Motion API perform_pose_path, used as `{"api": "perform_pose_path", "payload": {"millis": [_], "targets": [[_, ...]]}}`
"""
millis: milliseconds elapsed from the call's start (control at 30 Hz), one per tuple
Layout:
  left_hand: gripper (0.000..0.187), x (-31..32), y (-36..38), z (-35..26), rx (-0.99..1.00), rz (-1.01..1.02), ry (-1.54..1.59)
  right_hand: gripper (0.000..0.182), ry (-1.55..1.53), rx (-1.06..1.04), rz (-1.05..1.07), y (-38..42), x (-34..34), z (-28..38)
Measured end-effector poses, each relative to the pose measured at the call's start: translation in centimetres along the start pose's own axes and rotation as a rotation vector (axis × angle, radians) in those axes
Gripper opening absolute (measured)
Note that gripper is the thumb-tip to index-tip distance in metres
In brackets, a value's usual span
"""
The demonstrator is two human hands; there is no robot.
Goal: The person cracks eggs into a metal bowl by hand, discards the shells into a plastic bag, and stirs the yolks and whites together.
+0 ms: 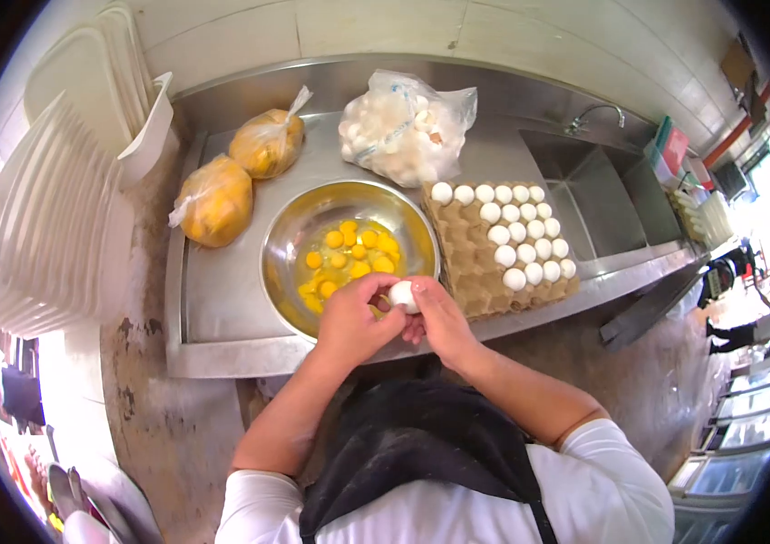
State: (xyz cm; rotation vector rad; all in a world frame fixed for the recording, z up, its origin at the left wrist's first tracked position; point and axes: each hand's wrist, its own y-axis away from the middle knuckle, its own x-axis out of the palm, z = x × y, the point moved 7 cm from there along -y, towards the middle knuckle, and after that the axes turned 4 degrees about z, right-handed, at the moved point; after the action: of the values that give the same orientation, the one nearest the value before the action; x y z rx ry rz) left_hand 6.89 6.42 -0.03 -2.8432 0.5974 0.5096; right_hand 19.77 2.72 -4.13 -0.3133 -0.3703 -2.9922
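Observation:
A white egg (404, 296) is held between my left hand (359, 317) and my right hand (442, 319), the fingers of both closed round it. I cannot make out whether its shell is cracked. Both hands are over the near right rim of a wide steel bowl (287, 238). Several yolks (359, 253) lie in clear egg white at the bottom of the bowl. Right of the bowl stands a cardboard egg tray (469, 263); whole white eggs (527, 234) fill its right side and back row, while its left cups are bare.
Behind the bowl sits a clear bag (406, 130) full of what look like eggshells. Two tied bags with yellow contents (213, 201) rest at the back left. A sink (595, 195) with a tap (599, 116) is at the right. Stacked white trays (45, 222) stand left of the steel counter (222, 313).

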Motion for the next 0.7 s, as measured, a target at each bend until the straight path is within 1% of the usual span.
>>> {"api": "perform_pose_path", "payload": {"millis": [100, 200, 267, 300, 367, 467, 500, 567, 633, 700], "targets": [[0.032, 0.0, -0.1, 0.2, -0.016, -0.007, 0.047, 0.038, -0.025, 0.056, 0.044, -0.6, -0.1, -0.2], [0.035, -0.5, -0.1, -0.1, -0.041, -0.057, -0.018, 0.039, 0.021, 0.069, 0.075, -1.5, -0.4, -0.6], [0.035, -0.5, -0.4, -0.9, 0.038, -0.027, -0.162, 0.039, 0.038, 0.089, 0.092, -2.0, -0.5, -0.9], [0.035, -0.5, -0.5, -0.8, 0.034, -0.031, -0.164, 0.039, 0.056, 0.105, 0.101, -2.3, -0.5, -1.0], [0.032, -0.3, -0.7, -0.3, 0.002, -0.037, -0.286, 0.039, 0.059, 0.113, 0.115, -2.6, -0.3, -0.8], [0.032, -0.3, -0.9, 0.1, -0.009, -0.077, -0.314, 0.040, 0.061, 0.139, 0.133, -3.2, -0.2, -0.9], [0.032, -0.3, -0.9, 0.2, -0.012, -0.076, -0.315, 0.040, 0.061, 0.157, 0.139, -3.3, -0.3, -1.0], [0.032, -0.4, -1.0, 1.0, -0.105, -0.063, -0.180, 0.041, 0.076, 0.181, 0.158, -3.8, -0.4, -1.2], [0.032, -0.6, -1.2, 2.3, -0.122, -0.092, -0.134, 0.042, 0.090, 0.203, 0.176, -4.2, -0.5, -1.1], [0.032, -1.3, -1.3, 3.4, -0.136, -0.122, -0.088, 0.042, 0.102, 0.280, 0.194, -4.5, -0.4, -1.0]]}}
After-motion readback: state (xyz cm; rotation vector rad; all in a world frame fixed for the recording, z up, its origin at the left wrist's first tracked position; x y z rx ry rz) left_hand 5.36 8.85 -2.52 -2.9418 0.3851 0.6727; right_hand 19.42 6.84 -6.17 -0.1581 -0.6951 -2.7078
